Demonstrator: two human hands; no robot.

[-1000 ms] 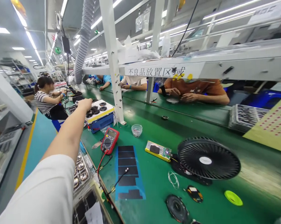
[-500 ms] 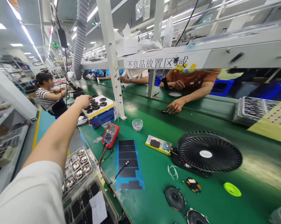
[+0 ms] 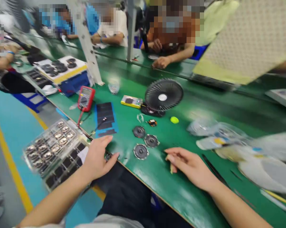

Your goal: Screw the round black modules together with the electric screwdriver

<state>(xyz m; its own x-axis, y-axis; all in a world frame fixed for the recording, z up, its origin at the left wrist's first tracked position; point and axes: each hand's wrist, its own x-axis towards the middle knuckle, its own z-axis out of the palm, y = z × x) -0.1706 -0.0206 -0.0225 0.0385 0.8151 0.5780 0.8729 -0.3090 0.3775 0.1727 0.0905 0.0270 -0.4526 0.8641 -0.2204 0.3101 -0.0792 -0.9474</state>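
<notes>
My left hand hovers by the bench's front edge, thumb and fingers apart, with nothing seen in its grasp. A small dark item shows just past its palm, too blurred to name. Over the green bench top, my right hand has its fingers curled in and the thumb against them. Something pale yellow shows below those fingertips; whether it is held or a fingertip cover is unclear. Between the hands lie three round black speaker-like discs. Behind them are a small round part, a white wire coil and a lime-green ring.
A black fan is wired to a yellow battery pack. A red multimeter, black pads on blue film and a blue box stand left. Plastic bags and black tweezers lie right. Parts trays sit lower left. Co-workers sit opposite.
The view has swung down and right. My left hand has come back from the discs on the blue box to the bench's front edge. My right hand has come into view.
</notes>
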